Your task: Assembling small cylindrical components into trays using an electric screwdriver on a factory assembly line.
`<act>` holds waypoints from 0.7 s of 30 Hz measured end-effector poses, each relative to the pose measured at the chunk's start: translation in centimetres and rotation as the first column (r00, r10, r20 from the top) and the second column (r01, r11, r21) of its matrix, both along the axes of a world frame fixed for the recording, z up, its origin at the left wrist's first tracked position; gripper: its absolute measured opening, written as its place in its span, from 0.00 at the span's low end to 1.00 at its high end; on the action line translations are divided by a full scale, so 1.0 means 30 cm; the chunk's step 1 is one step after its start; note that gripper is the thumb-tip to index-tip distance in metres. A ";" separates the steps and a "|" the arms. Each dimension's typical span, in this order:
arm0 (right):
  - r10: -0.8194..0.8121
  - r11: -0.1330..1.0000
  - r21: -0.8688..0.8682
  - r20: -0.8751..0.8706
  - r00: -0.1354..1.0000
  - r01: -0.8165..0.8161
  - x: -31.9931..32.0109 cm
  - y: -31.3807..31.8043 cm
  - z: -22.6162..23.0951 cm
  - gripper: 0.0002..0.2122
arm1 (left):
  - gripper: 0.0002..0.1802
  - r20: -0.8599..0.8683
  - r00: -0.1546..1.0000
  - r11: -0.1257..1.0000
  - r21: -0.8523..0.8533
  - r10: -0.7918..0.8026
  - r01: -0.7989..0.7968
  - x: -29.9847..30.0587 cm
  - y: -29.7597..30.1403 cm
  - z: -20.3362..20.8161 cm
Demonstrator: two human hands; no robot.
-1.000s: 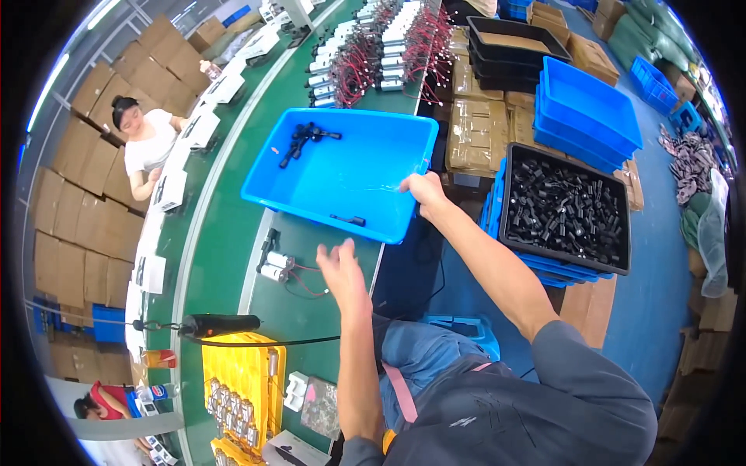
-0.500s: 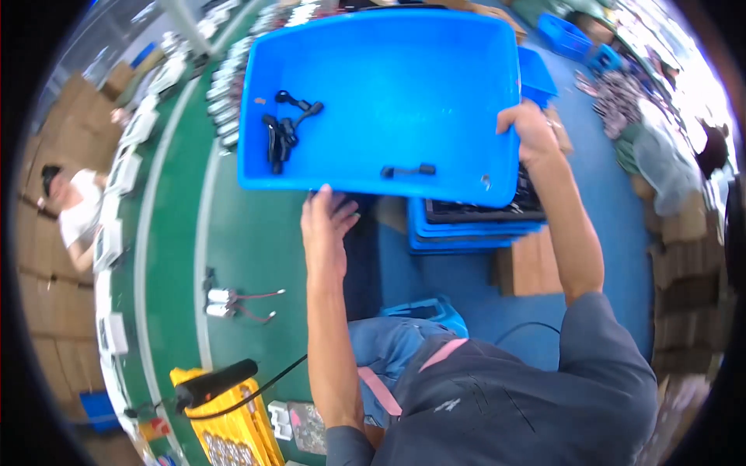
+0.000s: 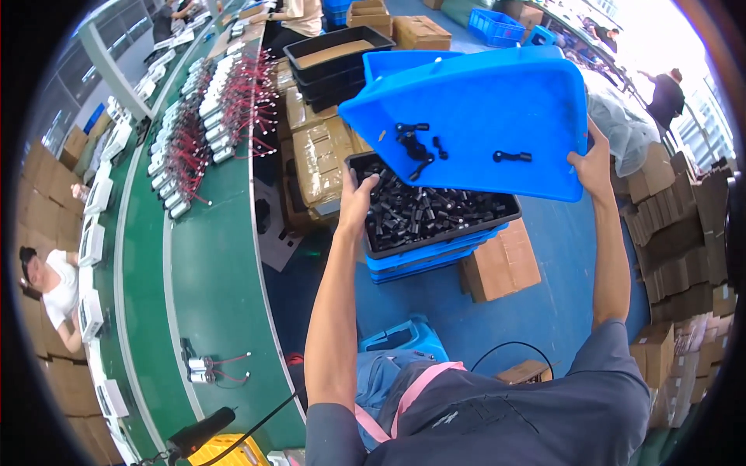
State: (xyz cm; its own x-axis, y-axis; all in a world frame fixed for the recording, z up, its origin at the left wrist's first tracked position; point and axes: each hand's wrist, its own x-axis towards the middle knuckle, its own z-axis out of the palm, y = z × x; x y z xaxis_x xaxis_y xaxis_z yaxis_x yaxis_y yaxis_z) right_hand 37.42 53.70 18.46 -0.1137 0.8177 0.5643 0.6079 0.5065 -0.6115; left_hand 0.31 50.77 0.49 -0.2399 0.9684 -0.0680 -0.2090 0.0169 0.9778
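My right hand (image 3: 593,165) grips the right wall of a blue plastic bin (image 3: 505,109), which is tilted with its left end low. Several black plastic parts, each with a rounded head and a short stem, lie inside; one black part (image 3: 513,157) sits apart near the bin's front. Under the bin stands a black tray (image 3: 381,252) heaped with similar black parts (image 3: 423,217). At that tray's left edge is my left hand (image 3: 357,203), thumb and forefinger apart and nothing visible in it; whether it touches the rim I cannot tell.
Blue bins (image 3: 435,260) are stacked beneath the black tray, beside a cardboard box (image 3: 503,264). On the left, a green workbench (image 3: 221,295) carries rows of white cylinders with red wires (image 3: 217,116). Taped cartons (image 3: 315,155) and black crates (image 3: 330,62) stand behind. A blue stool (image 3: 408,338) is close to me.
The blue bin has moved right and tipped, and its loose parts have shifted. My left hand has moved from below the bin's front edge to the black tray's left edge. The view has turned.
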 end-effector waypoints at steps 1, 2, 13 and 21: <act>0.041 0.997 0.063 0.029 0.999 -0.043 -0.006 0.014 0.016 0.32 | 0.49 0.000 1.000 1.000 -0.002 -0.007 0.007 0.016 0.033 0.014; 0.025 0.998 0.059 0.031 0.999 -0.027 -0.004 0.014 0.012 0.32 | 0.49 0.037 0.999 1.000 -0.004 -0.007 0.007 0.034 0.055 0.008; 0.241 0.877 0.331 0.323 0.915 -0.348 -0.008 0.078 0.048 0.35 | 0.41 0.567 0.822 0.994 0.050 0.055 -0.100 -0.014 0.106 -0.013; -0.236 0.893 0.444 0.339 0.911 0.067 0.098 0.132 0.107 0.20 | 0.41 0.576 0.817 0.979 0.179 -0.025 -0.096 -0.010 0.104 0.126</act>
